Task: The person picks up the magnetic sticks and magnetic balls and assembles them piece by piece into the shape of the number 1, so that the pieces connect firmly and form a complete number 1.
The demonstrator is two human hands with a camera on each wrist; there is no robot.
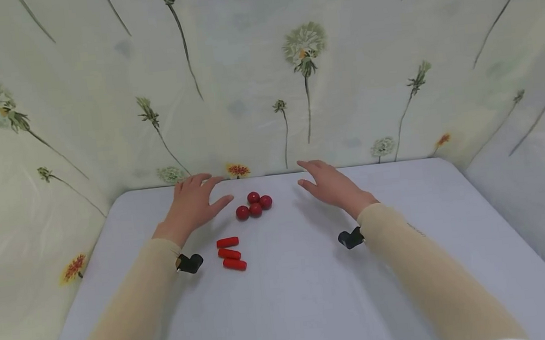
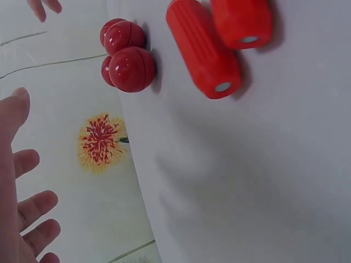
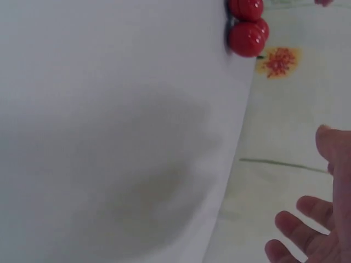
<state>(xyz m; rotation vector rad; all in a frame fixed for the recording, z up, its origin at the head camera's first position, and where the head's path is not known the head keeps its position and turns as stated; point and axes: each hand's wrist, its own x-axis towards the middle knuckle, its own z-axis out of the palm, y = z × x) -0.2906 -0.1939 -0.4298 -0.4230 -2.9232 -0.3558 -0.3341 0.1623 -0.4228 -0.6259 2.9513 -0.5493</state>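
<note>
Several shiny red balls point(image 1: 255, 210) sit in a tight cluster on the white table, between my two hands. Nearer to me lie 3 red ribbed cylinders point(image 1: 234, 264) in a loose column; the left wrist view shows a small silvery disc on the end of a red cylinder point(image 2: 205, 52). My left hand point(image 1: 192, 206) hovers just left of the balls, thumb and fingers spread, holding nothing. To the right of the balls, my right hand point(image 1: 330, 184) is raised over the table with its fingers apart and nothing in it. Neither hand touches a ball or a cylinder.
The white tabletop point(image 1: 304, 298) ends at a back edge just beyond the hands. Behind it and at both sides hangs a pale cloth point(image 1: 249, 128) printed with dandelions. A small black device point(image 1: 190, 263) is on the left wrist, another black device point(image 1: 351, 238) on the right.
</note>
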